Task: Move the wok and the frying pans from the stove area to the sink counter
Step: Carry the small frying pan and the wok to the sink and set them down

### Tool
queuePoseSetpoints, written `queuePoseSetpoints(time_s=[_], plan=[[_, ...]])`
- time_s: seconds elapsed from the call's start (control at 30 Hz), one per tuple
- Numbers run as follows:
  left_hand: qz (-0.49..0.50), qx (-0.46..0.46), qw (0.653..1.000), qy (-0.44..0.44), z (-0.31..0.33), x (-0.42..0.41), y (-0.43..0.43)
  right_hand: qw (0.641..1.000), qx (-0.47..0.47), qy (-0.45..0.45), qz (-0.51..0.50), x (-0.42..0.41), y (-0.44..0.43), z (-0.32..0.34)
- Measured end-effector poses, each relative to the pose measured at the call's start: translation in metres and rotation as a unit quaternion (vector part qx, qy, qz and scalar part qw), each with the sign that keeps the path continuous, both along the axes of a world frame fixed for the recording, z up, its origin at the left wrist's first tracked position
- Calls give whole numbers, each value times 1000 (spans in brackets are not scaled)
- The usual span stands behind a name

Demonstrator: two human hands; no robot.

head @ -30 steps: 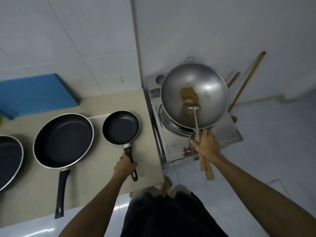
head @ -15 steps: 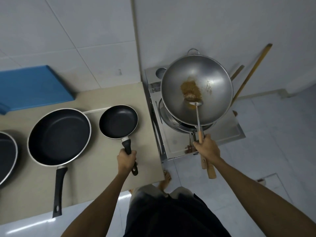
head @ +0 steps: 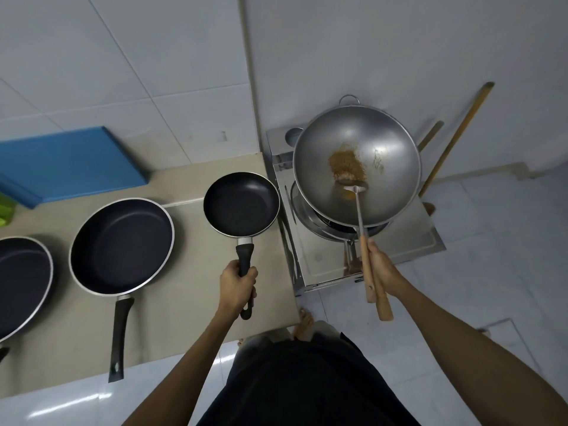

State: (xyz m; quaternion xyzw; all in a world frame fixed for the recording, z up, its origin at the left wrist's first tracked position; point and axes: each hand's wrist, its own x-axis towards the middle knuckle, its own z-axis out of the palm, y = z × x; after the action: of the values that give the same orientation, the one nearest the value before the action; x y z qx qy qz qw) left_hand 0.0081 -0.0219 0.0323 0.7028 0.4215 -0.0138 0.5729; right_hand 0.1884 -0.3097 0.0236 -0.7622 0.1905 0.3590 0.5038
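A steel wok (head: pixel 381 186) with brown food and a metal ladle (head: pixel 358 207) in it hangs tilted over the burner of the steel stove (head: pixel 412 241). My right hand (head: pixel 379 267) grips the wooden handles of the wok and the ladle together. A small black frying pan (head: pixel 241 204) sits at the right end of the beige counter (head: pixel 172 309), and my left hand (head: pixel 238 285) is closed around its black handle. A larger black pan (head: pixel 121 245) rests to its left. A third black pan (head: pixel 21 281) is cut off by the left edge.
A blue board (head: pixel 70 161) leans against the tiled wall behind the counter, with a green item (head: pixel 6 210) beside it. Two wooden sticks (head: pixel 458 133) lean in the corner right of the stove. My bare feet (head: pixel 304 324) stand on the tiled floor below.
My left hand has closed fully around the small pan's handle. The view has shifted, so the pans and the wok sit further right in the frame. The wok stays lifted and tilted.
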Motion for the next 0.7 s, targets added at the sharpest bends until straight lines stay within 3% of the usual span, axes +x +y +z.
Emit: queuePoseSetpoints(time_s=[0.23, 0.7], plan=[[-3, 10, 1000, -14, 5, 3, -10, 1000, 13, -13, 17, 0, -5, -3], [31, -6, 999, -28, 31, -30, -5, 991, -68, -81, 83, -21, -3, 28]])
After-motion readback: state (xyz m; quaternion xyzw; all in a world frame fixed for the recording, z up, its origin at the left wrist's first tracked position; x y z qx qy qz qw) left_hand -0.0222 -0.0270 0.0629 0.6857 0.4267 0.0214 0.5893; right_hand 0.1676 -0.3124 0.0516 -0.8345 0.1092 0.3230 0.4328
